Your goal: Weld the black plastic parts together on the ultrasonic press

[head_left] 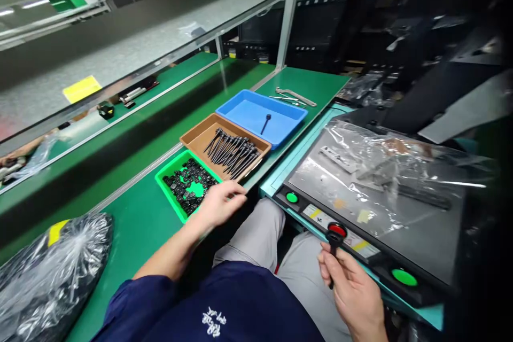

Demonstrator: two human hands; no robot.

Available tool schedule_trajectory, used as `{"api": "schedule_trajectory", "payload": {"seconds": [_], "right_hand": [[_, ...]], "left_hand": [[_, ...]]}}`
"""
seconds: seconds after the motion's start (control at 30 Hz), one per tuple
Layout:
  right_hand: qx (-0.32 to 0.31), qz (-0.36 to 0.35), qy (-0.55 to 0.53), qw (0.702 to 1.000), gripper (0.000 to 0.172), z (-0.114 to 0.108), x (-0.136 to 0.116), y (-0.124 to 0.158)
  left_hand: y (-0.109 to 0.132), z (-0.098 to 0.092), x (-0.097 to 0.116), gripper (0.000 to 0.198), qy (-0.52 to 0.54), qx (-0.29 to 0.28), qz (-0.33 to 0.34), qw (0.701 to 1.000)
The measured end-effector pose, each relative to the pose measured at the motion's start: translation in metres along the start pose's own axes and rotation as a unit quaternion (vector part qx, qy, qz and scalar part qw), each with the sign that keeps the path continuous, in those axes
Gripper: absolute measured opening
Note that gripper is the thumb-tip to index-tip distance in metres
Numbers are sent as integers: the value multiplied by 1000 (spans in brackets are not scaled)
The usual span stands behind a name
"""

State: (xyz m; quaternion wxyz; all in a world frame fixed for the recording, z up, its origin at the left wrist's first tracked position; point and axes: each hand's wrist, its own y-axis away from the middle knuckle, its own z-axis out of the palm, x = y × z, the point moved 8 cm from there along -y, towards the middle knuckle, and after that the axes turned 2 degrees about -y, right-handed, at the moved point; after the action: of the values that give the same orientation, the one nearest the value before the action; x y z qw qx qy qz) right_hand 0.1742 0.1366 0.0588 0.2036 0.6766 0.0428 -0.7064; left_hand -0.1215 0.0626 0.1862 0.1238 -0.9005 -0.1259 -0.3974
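Observation:
My right hand pinches a black rod-like part with a round head, held upright in front of the machine's red button. My left hand rests at the bench edge, beside the green tray of small black parts; its fingers are curled together, and whether something is between them is hidden. Behind it, a brown tray holds several black rods with thick heads. A blue tray farther back has a single black rod in it.
A wrench and thin tools lie behind the blue tray. On the right is a machine panel with green buttons and plastic-wrapped metal. A plastic-wrapped bundle lies at left. A metal shelf overhangs the bench.

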Motion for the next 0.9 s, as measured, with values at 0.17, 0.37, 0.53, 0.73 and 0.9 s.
{"api": "schedule_trajectory", "payload": {"seconds": [0.17,0.37,0.53,0.73,0.9], "right_hand": [[12,52,-1,999,54,-16,18,-7],[23,62,4,998,52,-23,30,-6],[33,67,-5,997,54,-27,35,-3],[29,74,-9,997,55,-21,35,-6],[30,57,-8,998,53,-23,34,-3]], "left_hand": [[4,-69,-91,18,-199,45,-161,966],[-9,-39,-109,14,-211,-23,-132,968],[-8,-31,-111,19,-228,-46,-108,967],[-9,-34,-120,17,-274,-102,-89,952],[-3,-56,-122,14,-241,-64,-123,960]]}}
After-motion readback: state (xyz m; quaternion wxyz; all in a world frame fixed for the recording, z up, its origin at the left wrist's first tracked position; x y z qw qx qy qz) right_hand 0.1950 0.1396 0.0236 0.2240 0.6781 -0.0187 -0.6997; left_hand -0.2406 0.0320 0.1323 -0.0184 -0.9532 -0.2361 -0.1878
